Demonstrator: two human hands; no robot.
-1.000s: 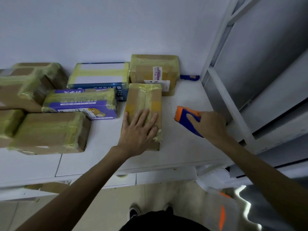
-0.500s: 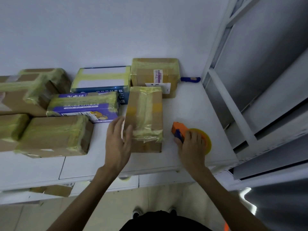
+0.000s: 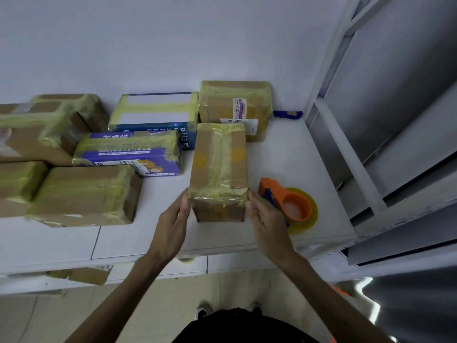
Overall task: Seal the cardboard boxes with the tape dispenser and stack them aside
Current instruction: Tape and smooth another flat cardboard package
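A brown cardboard box wrapped in yellowish tape lies lengthwise on the white table. My left hand presses its near left corner with straight fingers. My right hand presses the near right corner the same way. The box sits between both palms and still rests on the table. The orange tape dispenser with its yellow roll lies on the table just right of the box, behind my right hand, and nothing holds it.
Several taped boxes crowd the left: a brown one, a purple one, a blue one. Another taped brown box stands at the back beside a blue handle. A grey metal rack borders the right.
My right hand set the dispenser down on the table and moved to the box's right side. My left hand slid off the box top to its left side.
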